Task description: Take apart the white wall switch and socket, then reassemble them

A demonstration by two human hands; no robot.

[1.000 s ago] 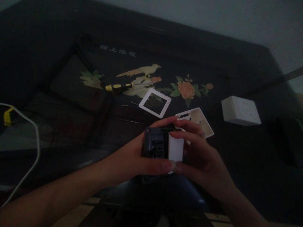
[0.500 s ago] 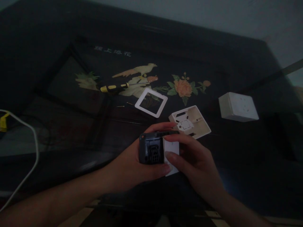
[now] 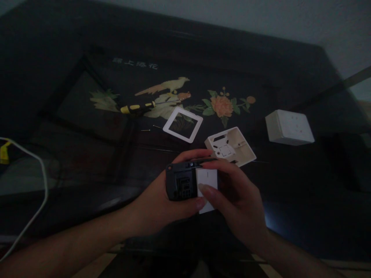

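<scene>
A wall switch with a black body and a white rocker plate is held low over the table. My left hand wraps round the black body, thumb along the lower edge and fingers behind the top edge. On the right side, my right hand pinches the white rocker plate, with its thumb on the front and its index finger at the top edge. The black inner part shows on the left half. Just beyond the hands lies an open white mounting box. A white square frame rests farther left.
A yellow-and-black screwdriver lies behind two screws. A white socket box stands at the right. A white cable runs along the left. The dark glossy table bears a bird-and-flower picture.
The view has shifted slightly, so the table things appear a little farther left. The switch has moved slightly left and tilted a little in my hands. Both hands keep their grip.
</scene>
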